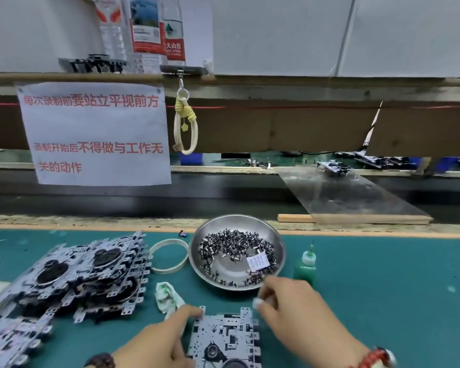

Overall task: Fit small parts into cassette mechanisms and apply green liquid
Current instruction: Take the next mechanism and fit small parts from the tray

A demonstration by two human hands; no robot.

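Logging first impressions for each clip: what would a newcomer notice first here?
Probably the round steel dish heaped with small dark metal parts, mid-bench on the green mat, and the white paper notice with red characters hanging upper left. Next, the left hand and right hand over a silver cassette mechanism at the bottom.

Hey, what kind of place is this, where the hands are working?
Most likely a factory assembly-line workstation. A stack of metal cassette mechanisms lies on a green work mat, a steel dish holds many small parts, and a conveyor belt runs behind the bench under a posted paper notice.
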